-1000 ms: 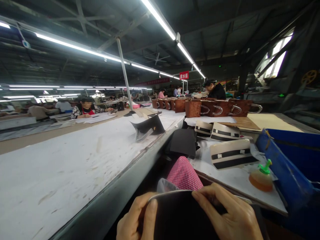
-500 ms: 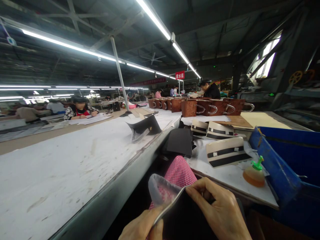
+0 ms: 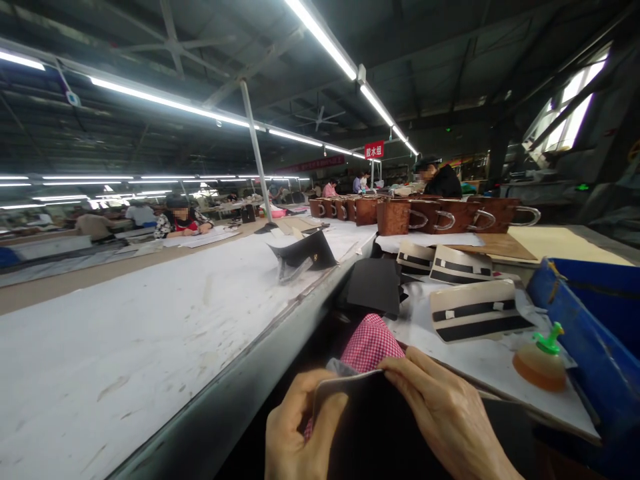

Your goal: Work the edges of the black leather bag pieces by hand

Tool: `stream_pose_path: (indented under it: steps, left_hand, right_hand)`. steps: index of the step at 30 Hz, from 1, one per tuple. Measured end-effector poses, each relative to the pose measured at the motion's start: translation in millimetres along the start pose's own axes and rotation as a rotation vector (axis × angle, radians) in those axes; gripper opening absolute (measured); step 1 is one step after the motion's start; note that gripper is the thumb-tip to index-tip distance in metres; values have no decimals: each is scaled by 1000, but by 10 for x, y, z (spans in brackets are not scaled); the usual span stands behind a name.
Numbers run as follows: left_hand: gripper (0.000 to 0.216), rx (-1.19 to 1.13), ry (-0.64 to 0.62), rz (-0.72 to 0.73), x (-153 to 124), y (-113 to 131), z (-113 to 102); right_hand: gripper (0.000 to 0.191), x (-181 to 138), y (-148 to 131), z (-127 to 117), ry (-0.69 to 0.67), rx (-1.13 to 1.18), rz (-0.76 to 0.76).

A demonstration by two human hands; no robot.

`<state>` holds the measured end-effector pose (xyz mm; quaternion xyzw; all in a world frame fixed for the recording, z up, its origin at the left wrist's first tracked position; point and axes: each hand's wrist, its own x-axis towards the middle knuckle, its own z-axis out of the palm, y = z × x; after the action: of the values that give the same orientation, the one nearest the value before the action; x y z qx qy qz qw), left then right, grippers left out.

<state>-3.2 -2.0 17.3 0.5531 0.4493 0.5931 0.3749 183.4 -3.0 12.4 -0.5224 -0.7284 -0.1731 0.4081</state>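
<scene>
At the bottom of the view both my hands hold a black leather piece point(image 3: 380, 427) with a pale edge. My left hand point(image 3: 300, 433) pinches its left edge with thumb and fingers. My right hand point(image 3: 450, 420) presses on its top edge from the right. Just behind the piece lies a red-and-white checked cloth point(image 3: 370, 341) with a bit of clear plastic. On the worktable point(image 3: 480, 363) beyond lie cream pieces with black stripes point(image 3: 475, 312) and a small amber bottle with a green cap point(image 3: 541, 360).
A long white conveyor surface point(image 3: 150, 320) runs along the left, with a folded black piece point(image 3: 303, 253) on it. Black sheets point(image 3: 375, 285) lie near the belt edge. Brown handbags point(image 3: 430, 215) line the far table. A blue bin point(image 3: 595, 313) stands at right. Other people work in the background.
The piece's top edge, tilted half a second ago, lies level again, and my left thumb has come up onto its left edge. The camera has shifted slightly.
</scene>
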Motion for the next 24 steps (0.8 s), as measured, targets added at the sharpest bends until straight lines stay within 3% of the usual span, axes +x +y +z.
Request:
stream_pose_path:
  steps: [3,9,17,24]
  left_hand:
    - [30,-31,-69,-88,104,-2,-32]
    - [9,109,-178,-85,211,54,-100]
    - [18,195,-142,-53,214,6,-113]
    - [35,254,-208,-40,308,-141,-145]
  right_hand:
    - [45,-31,14,17,-42,16,4]
    - [43,-63,20,66,-117,32,27]
    - [40,-45,-22,64,-95,27,-12]
    - [40,-61,-46,74,-122,5,-23]
